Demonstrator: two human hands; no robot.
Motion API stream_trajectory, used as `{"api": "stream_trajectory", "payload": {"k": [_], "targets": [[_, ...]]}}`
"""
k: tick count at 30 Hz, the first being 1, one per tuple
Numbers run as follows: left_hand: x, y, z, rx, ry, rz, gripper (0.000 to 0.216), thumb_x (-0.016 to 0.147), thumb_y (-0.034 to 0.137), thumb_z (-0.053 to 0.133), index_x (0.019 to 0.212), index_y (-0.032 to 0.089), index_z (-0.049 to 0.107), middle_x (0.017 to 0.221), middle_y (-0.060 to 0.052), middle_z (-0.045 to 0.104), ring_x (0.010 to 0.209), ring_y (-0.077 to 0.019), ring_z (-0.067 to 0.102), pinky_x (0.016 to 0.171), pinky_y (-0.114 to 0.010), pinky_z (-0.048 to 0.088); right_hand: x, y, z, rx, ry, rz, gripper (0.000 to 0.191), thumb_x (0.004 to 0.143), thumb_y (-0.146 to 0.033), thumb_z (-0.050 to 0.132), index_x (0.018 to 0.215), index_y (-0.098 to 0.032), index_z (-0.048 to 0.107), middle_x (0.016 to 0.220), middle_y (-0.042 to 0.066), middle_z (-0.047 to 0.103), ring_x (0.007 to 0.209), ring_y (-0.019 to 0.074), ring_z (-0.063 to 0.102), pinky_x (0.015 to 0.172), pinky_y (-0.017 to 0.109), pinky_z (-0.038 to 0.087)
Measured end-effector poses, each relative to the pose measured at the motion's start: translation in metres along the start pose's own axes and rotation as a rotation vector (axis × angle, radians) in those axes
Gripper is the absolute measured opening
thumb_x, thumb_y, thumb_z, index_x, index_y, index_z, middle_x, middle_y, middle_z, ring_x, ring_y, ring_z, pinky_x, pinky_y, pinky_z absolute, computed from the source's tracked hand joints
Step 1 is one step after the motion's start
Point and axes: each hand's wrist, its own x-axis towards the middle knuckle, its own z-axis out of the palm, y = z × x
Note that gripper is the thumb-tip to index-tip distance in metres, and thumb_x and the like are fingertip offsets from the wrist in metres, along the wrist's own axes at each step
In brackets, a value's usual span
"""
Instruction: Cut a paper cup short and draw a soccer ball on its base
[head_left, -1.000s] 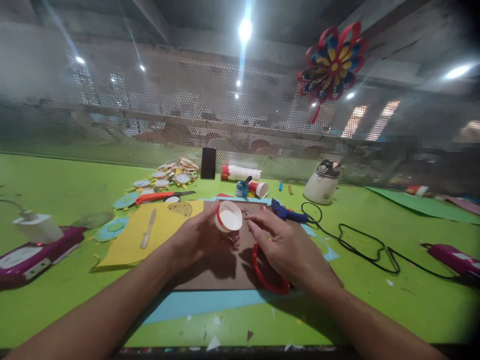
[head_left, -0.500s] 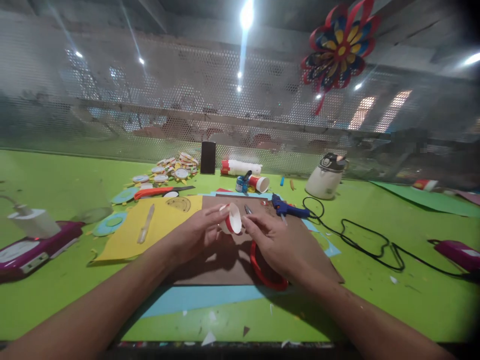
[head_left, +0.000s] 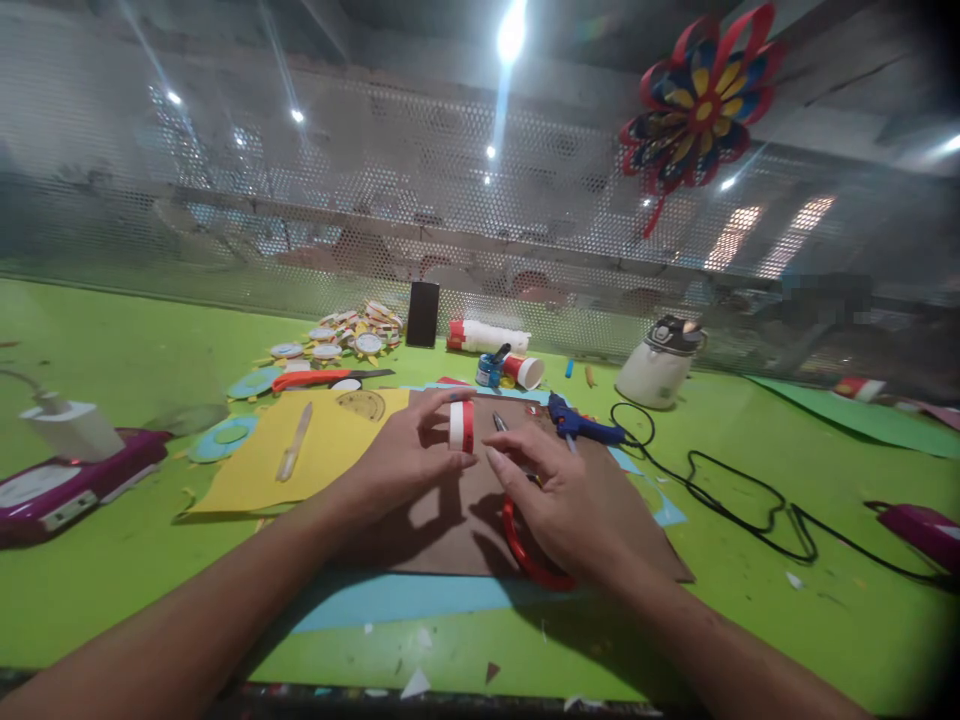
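My left hand [head_left: 409, 435] holds a short red-and-white piece of paper cup [head_left: 460, 427] on edge, thumb below and a finger on top. Just right of it is my right hand [head_left: 544, 480], its thumb and index finger slightly apart with nothing visible between them. Under that hand lie red-handled scissors [head_left: 517, 545] on a brown sheet [head_left: 435, 520]; the hand hides their middle, and a metal tip shows beyond the fingers. A blue glue gun [head_left: 581, 422] rests at the sheet's upper right.
A yellow sheet [head_left: 255, 450] bears a pale pen-like stick [head_left: 294, 445]. Behind are a red cutter [head_left: 315, 379], a pile of paper-cup crafts [head_left: 367, 340], a phone [head_left: 423, 313], stacked paper cups [head_left: 491, 336] and a blue bottle [head_left: 489, 372]. A black cord [head_left: 720, 500] runs right.
The cup piece has turned from showing its open white inside to showing its striped side. My right thumb and index finger have parted slightly. The view has shifted a little.
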Motion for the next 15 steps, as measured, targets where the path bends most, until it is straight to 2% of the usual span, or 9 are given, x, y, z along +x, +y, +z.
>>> {"api": "stream_trajectory", "payload": {"k": [3, 7, 9, 12, 15], "targets": [[-0.001, 0.0, 0.002, 0.168, 0.056, 0.126, 0.05, 0.069, 0.011, 0.07, 0.116, 0.025, 0.064, 0.121, -0.01, 0.062, 0.108, -0.0274, 0.06, 0.093, -0.043, 0.049, -0.001, 0.001, 0.002, 0.016, -0.013, 0.012, 0.017, 0.094, -0.031, 0.054, 0.1, -0.023, 0.068, 0.097, 0.004, 0.069, 0.09, 0.0166, 0.062, 0.079, 0.031, 0.049], [0.0, -0.005, 0.003, 0.382, 0.042, 0.393, 0.046, 0.071, 0.008, 0.067, 0.113, 0.027, 0.067, 0.12, -0.008, 0.06, 0.117, -0.0264, 0.054, 0.101, -0.042, 0.045, -0.002, 0.003, 0.008, 0.064, -0.008, 0.016, 0.015, 0.09, -0.031, 0.06, 0.098, -0.021, 0.07, 0.088, 0.003, 0.068, 0.079, 0.0154, 0.061, 0.071, 0.029, 0.049], [0.0, -0.008, 0.003, 0.43, 0.016, 0.457, 0.05, 0.071, 0.005, 0.065, 0.116, 0.027, 0.066, 0.121, -0.008, 0.06, 0.119, -0.0253, 0.053, 0.104, -0.042, 0.042, -0.001, 0.004, 0.009, 0.078, 0.012, -0.012, 0.012, 0.088, -0.027, 0.063, 0.093, -0.02, 0.071, 0.085, 0.003, 0.068, 0.076, 0.015, 0.06, 0.069, 0.028, 0.048], [-0.002, -0.011, 0.005, 0.392, -0.024, 0.403, 0.054, 0.074, 0.006, 0.064, 0.122, 0.029, 0.062, 0.125, -0.007, 0.06, 0.119, -0.0248, 0.054, 0.104, -0.041, 0.042, -0.001, 0.006, 0.01, 0.083, 0.031, -0.056, 0.011, 0.089, -0.023, 0.062, 0.085, -0.019, 0.071, 0.08, 0.001, 0.068, 0.075, 0.0142, 0.06, 0.069, 0.027, 0.048], [-0.004, -0.007, 0.006, 0.167, -0.121, 0.206, 0.067, 0.077, 0.013, 0.066, 0.139, 0.031, 0.046, 0.129, -0.01, 0.059, 0.111, -0.0249, 0.06, 0.098, -0.043, 0.046, 0.001, 0.008, 0.008, 0.068, 0.012, -0.079, 0.012, 0.09, -0.022, 0.06, 0.089, -0.021, 0.072, 0.083, 0.001, 0.07, 0.077, 0.014, 0.062, 0.071, 0.027, 0.048]]}}
